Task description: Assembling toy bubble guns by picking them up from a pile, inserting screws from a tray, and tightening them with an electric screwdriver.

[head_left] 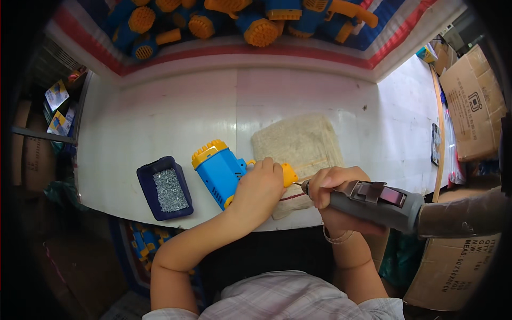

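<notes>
My left hand point(261, 184) is closed round the yellow handle of a blue and yellow toy bubble gun point(220, 173), which lies on its side over the table and the edge of a folded beige cloth point(298, 141). In my right hand point(335, 194) is a grey electric screwdriver point(373, 205), held level. Its bit points left and meets the yellow end of the handle, or comes very near it; a screw there is too small to make out. Left of the toy stands a dark blue tray point(186, 208) holding many small silver screws point(170, 191).
Behind the table point(176, 106), a striped bin point(176, 60) holds several blue and yellow toys point(261, 32). A phone point(435, 144) lies by the right edge. Cardboard boxes point(474, 101) stand at the right. More toys point(144, 240) sit below the table at the left.
</notes>
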Available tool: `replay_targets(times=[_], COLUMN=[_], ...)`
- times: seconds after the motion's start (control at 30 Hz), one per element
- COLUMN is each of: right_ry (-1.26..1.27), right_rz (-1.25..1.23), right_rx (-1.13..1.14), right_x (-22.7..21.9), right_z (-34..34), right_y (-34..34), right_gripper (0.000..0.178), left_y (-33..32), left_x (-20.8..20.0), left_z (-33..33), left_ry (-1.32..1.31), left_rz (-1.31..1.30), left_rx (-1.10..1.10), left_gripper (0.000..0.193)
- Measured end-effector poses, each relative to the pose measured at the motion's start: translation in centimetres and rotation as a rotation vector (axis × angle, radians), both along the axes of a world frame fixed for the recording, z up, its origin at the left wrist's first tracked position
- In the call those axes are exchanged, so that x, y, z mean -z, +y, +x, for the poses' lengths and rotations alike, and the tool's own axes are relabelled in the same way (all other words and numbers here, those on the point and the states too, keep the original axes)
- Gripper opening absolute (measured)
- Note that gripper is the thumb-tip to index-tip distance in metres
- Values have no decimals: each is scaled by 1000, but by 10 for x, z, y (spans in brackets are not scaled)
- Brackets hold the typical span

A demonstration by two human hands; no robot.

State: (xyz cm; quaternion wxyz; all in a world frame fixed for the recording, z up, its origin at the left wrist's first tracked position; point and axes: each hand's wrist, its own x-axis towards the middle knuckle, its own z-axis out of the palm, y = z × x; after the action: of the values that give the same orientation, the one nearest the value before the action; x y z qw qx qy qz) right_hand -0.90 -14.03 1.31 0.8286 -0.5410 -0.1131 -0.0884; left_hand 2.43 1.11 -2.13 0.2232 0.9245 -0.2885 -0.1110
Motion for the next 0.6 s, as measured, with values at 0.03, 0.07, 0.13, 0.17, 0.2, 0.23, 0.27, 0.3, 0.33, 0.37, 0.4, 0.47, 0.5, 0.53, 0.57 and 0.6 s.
replay_targets(times=[0.03,0.07,0.13,0.17,0.2,0.23,0.27,0.3,0.33,0.37,0.4,0.47,0.5,0.53,0.57,0.6], right_ry=[-24,-20,-157,-157,-150,-143,-146,-135,-125,-197,-205,-275,-284,-292,-273,-278], right_rz=[38,37,21,21,35,50,54,69,86,117,113,70,62,57,62,69], right_rx=[-30,-34,-45,-51,-41,-31,-39,-31,-24,94,126,189,194,196,208,187], right_x=[4,6,10,12,14,15,16,17,18,20,14,-7,-12,-17,-21,-20], right_z=[2,5,9,9,9,9,10,10,11,12,9,6,6,6,5,5], right_y=[0,0,2,2,2,3,2,0,1,8,9,4,2,1,2,2], right_gripper=[7,7,15,15,31,47,47,65,84,103,105,106,106,105,104,103], left_y=[0,0,-1,-2,-2,-2,-2,-2,-2,-1,2,9,15,28,44,65], left_x=[0,1,2,2,3,3,3,4,6,6,5,-13,-28,-49,-72,-96], left_z=[0,0,1,2,2,2,2,1,0,-2,-4,-3,-1,-3,-5,-15], left_ry=[4,-4,-10,-7,-5,-6,-16,-26,-29,-59,-88,-108,-128,-164,-201,-277], left_rz=[-3,-15,-28,-25,-22,-21,-24,-25,-19,18,58,-4,-69,-147,-228,-179], left_rx=[-1,-6,-14,-12,-10,-15,-15,-16,-25,-36,-49,-66,-69,-110,-142,-233], left_gripper=[38,37,36,36,35,35,35,34,34,35,36,40,43,48,52,54])
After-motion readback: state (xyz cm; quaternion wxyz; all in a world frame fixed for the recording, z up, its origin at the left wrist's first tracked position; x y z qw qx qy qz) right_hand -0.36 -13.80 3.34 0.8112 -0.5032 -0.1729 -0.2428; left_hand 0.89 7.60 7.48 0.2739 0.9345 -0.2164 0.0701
